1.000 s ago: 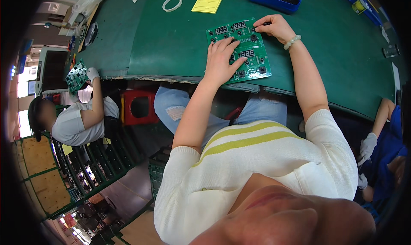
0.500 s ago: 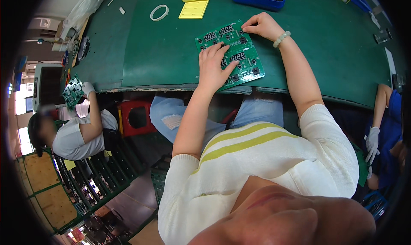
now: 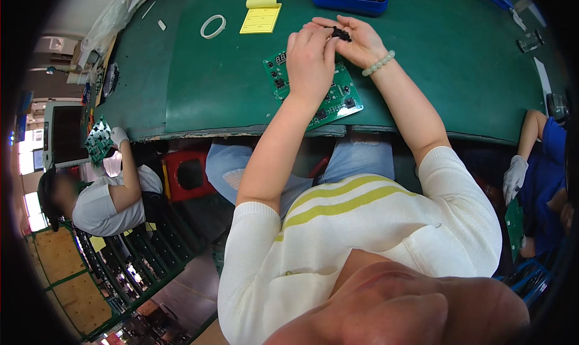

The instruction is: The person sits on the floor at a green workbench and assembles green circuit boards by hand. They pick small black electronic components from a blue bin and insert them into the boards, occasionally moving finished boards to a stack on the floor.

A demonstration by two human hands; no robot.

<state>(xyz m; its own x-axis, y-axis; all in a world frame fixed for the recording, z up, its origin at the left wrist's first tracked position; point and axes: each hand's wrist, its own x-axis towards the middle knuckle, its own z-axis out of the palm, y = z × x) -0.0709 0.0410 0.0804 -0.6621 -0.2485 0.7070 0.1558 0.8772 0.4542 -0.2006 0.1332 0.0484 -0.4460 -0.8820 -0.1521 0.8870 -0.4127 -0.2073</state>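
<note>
A green circuit board (image 3: pixel 351 101) with black digit displays and small black components lies near the table's front edge. Above its far part my right hand (image 3: pixel 360 43) is turned palm up, cupping a little heap of small black parts (image 3: pixel 341 34). My left hand (image 3: pixel 309 59) reaches over the board to that palm, thumb and fingers drawn together beside the heap. Whatever is between the left fingertips is too small to make out. Both hands and the left wrist cover much of the board's upper part.
Beyond my hands stands a blue bin (image 3: pixel 350 1) of black parts. A yellow notepad (image 3: pixel 260 18) and a white tape ring (image 3: pixel 213 26) lie left of it. At far left a gloved person holds another circuit board (image 3: pixel 98 141); at right sits a person in blue (image 3: pixel 546 164).
My left hand has lifted off the board and moved up to my right hand. The right hand has left the board's right edge and turned palm up, showing black parts.
</note>
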